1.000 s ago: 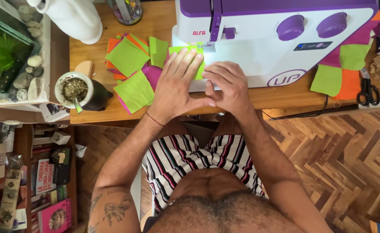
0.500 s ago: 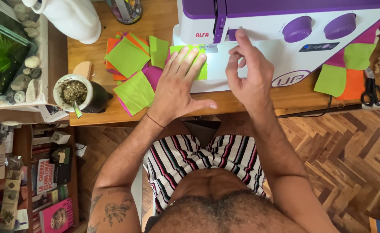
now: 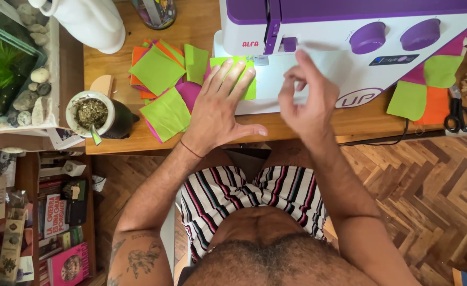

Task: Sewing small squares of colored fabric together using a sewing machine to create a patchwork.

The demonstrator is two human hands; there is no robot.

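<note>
A: In the head view, where do the hands sit?

B: The left hand lies flat and spread, fingers pressing the lime-green square fabric piece onto the bed of the white and purple sewing machine, right at the needle area. It grips nothing; it only pins the cloth down. The right hand hovers empty above the machine bed, fingers loosely curled, thumb and forefinger near each other but closed on nothing.

A: What makes this go well?

B: I'd judge that the flat palm should keep the fabric edge square to the presser foot, with fingertips clear of the needle, and feed gently rather than push.

A: What lies around?

B: A loose pile of lime-green, orange and pink fabric squares sits on the wooden tabletop left of the hand, a round cup of green herb beyond it, and black scissors far right.

A: What has changed?

B: Half a second ago the right hand was higher, by the purple lever; it has dropped lower. The left hand has stayed put.
</note>
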